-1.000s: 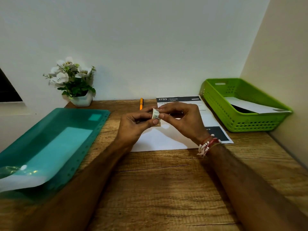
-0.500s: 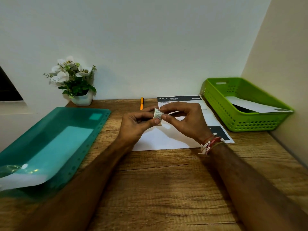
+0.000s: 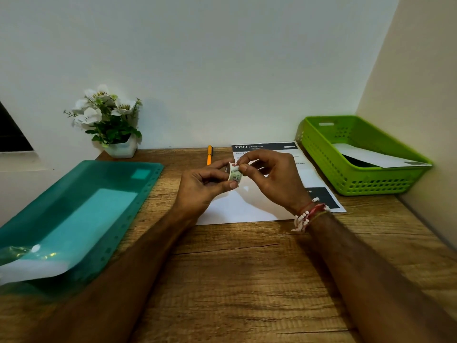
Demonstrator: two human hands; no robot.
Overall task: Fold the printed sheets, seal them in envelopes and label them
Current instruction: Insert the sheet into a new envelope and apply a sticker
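Observation:
My left hand (image 3: 205,185) holds a small roll of patterned tape (image 3: 234,172) between thumb and fingers above the desk's middle. My right hand (image 3: 270,178) pinches the roll's upper edge with thumb and forefinger. Beneath both hands lies a printed sheet (image 3: 249,206) with a dark header reading 2703, and a white envelope seems to lie on it, mostly hidden by my hands. An orange pen (image 3: 209,154) lies just behind the hands. A sealed white envelope (image 3: 371,158) rests in the green basket (image 3: 356,179) at the right.
A teal plastic folder (image 3: 81,214) with white paper inside covers the desk's left side. A white pot of artificial flowers (image 3: 111,122) stands at the back left against the wall. A wall closes off the right side behind the basket. The wooden desk (image 3: 247,280) stretches toward me.
The roll has turned slightly in my fingers, and my right thumb and forefinger have shifted along its edge. Both hands stay in nearly the same place.

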